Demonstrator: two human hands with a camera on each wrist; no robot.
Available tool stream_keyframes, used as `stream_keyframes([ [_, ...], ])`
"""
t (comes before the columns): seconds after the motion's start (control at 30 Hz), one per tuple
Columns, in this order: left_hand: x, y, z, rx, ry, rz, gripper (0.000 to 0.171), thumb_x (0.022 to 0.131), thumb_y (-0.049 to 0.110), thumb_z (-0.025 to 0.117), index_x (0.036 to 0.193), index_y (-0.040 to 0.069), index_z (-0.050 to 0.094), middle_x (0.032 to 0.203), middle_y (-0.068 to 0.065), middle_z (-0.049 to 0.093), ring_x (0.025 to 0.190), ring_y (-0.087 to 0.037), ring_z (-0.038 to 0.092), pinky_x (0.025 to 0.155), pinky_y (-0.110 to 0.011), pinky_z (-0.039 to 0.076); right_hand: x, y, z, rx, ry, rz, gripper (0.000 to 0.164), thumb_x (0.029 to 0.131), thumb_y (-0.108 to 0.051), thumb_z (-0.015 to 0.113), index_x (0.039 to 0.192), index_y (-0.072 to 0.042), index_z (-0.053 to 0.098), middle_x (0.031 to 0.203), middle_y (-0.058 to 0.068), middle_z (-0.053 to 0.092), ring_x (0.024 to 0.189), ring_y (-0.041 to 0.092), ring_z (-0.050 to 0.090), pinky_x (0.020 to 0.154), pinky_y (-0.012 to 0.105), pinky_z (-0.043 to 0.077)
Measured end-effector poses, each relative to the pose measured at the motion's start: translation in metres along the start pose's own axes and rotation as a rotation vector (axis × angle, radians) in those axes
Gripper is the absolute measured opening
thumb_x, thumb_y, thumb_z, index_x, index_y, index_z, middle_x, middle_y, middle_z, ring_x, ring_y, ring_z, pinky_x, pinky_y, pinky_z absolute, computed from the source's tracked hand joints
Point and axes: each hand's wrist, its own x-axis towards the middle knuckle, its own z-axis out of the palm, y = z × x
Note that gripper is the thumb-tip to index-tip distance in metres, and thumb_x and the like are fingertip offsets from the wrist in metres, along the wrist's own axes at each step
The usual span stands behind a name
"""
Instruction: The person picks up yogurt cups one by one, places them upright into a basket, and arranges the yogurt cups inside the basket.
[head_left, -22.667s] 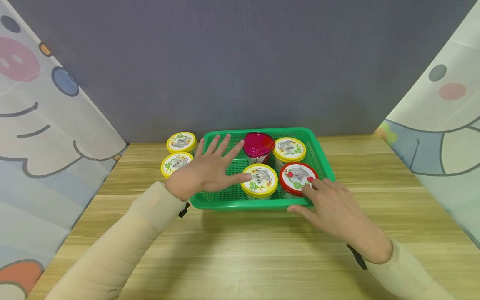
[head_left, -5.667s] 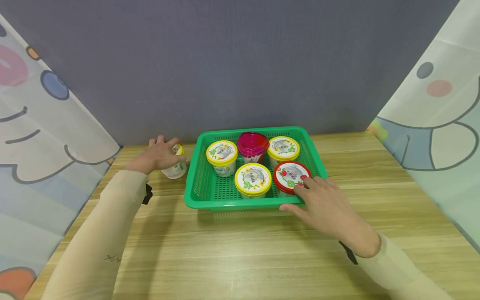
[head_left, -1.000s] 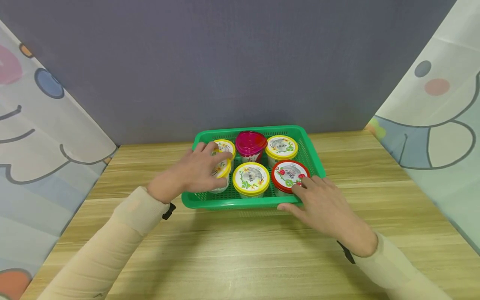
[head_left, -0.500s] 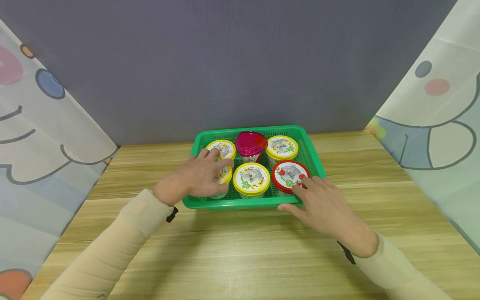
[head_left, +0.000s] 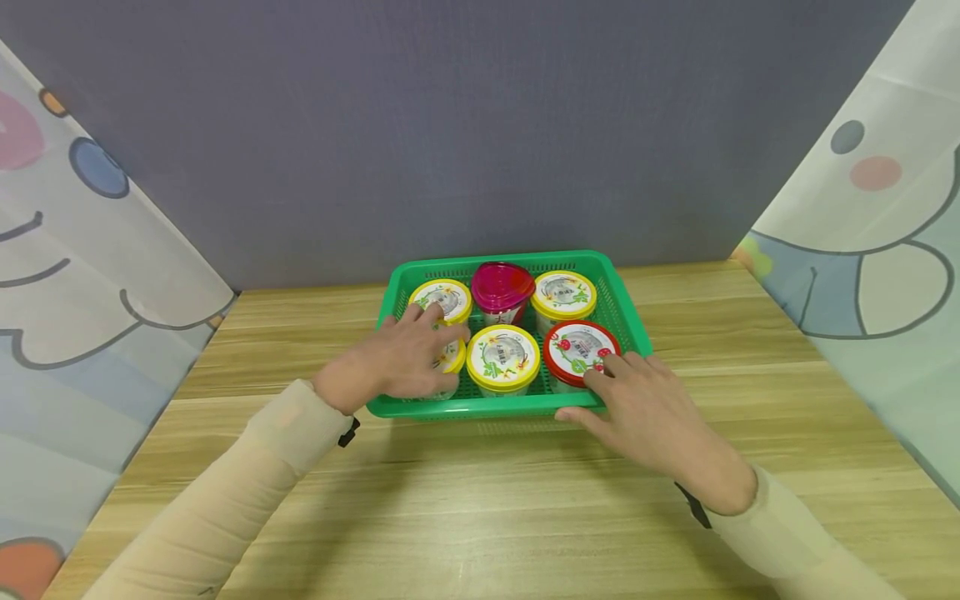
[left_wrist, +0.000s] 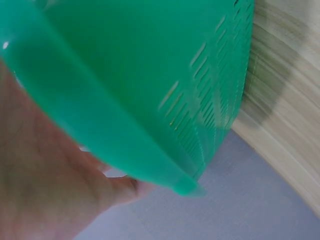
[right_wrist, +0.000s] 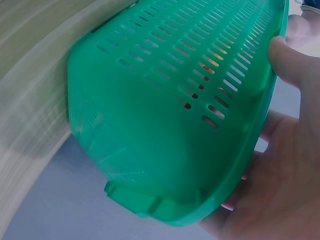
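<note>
A green perforated basket (head_left: 491, 408) holds several lidded cups. My left hand (head_left: 405, 360) reaches over the left rim and grips a yellow-lidded cup (head_left: 453, 357) in the front left corner, covering much of it. Behind it stands another yellow-lidded cup (head_left: 441, 298). My right hand (head_left: 651, 417) holds the front right rim, thumb outside and fingers over the edge by a red-lidded cup (head_left: 576, 346). In the right wrist view, the thumb (right_wrist: 290, 57) presses the basket wall (right_wrist: 150, 145). The left wrist view shows the basket's side (left_wrist: 130, 115), with the held cup hidden.
A yellow-lidded cup (head_left: 502, 357) fills the front middle. At the back are a magenta-lidded cup (head_left: 500, 285) and another yellow-lidded cup (head_left: 564, 294). The wooden table (head_left: 480, 508) meets a grey panel (head_left: 480, 150) behind the basket; printed cloths flank both sides.
Two yellow-lidded cups once on the table at left now stand in the basket. Over the last second my left hand lowered the second into the front left corner. My right hand stays put.
</note>
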Motion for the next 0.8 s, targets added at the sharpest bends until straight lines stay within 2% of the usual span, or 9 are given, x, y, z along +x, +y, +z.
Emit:
stream_keyframes([
  [0.23, 0.0009, 0.0022, 0.0011, 0.012, 0.000, -0.013, 0.059, 0.089, 0.044, 0.059, 0.146, 0.032, 0.051, 0.143, -0.012, 0.040, 0.121, -0.032, 0.038, 0.091, -0.055, 0.040, 0.0002, 0.0000, 0.0002, -0.003, 0.004, -0.003, 0.051, 0.085, -0.062, 0.073, 0.088, -0.011, 0.067, 0.083, 0.004, 0.058, 0.080, 0.027, 0.057, 0.080, 0.046, 0.047],
  [0.5, 0.0014, 0.0024, 0.0018, 0.013, 0.021, 0.009, 0.059, 0.088, 0.043, 0.060, 0.146, 0.033, 0.052, 0.142, -0.011, 0.040, 0.120, -0.030, 0.038, 0.085, -0.050, 0.041, 0.0000, 0.0000, 0.0001, -0.008, -0.001, 0.000, 0.052, 0.085, -0.062, 0.072, 0.089, -0.010, 0.068, 0.084, 0.005, 0.059, 0.081, 0.027, 0.057, 0.080, 0.047, 0.048],
  [0.8, -0.0008, 0.0022, 0.0039, -0.010, 0.018, 0.014, 0.059, 0.089, 0.045, 0.061, 0.146, 0.032, 0.053, 0.143, -0.014, 0.041, 0.121, -0.032, 0.041, 0.089, -0.055, 0.043, 0.0002, -0.0006, 0.0008, -0.013, -0.003, 0.011, 0.053, 0.084, -0.062, 0.073, 0.090, -0.010, 0.068, 0.087, 0.006, 0.060, 0.083, 0.028, 0.059, 0.081, 0.047, 0.047],
])
